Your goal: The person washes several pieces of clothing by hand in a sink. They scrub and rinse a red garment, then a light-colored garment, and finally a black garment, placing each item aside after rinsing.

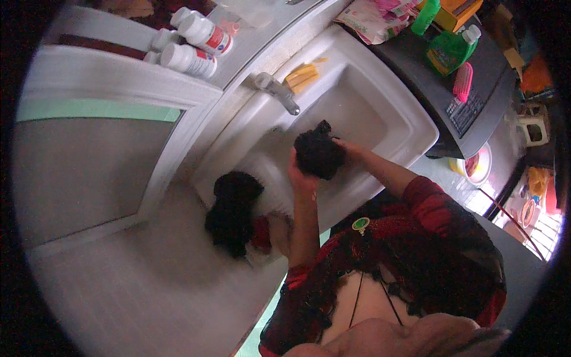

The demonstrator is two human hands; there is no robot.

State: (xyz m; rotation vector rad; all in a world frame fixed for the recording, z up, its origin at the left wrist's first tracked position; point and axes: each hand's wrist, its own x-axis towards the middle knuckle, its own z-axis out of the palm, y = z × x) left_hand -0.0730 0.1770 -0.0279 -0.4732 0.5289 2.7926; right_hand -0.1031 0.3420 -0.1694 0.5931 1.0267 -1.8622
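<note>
Both of my hands hold a bunched black cloth over the white sink. My left hand grips its near left side. My right hand holds its right side, with the fingers partly hidden by the cloth. Behind the cloth a tap juts over the basin, and I cannot tell whether water runs. A yellow bar, perhaps soap, lies on the sink's back ledge. To the left of my left forearm is a second dark bundle, with something red beside it.
Several white bottles stand on the ledge at upper left. On the dark appliance lid at right are a green liquid bottle, a pink brush and printed plastic packets. A bucket stands beyond it.
</note>
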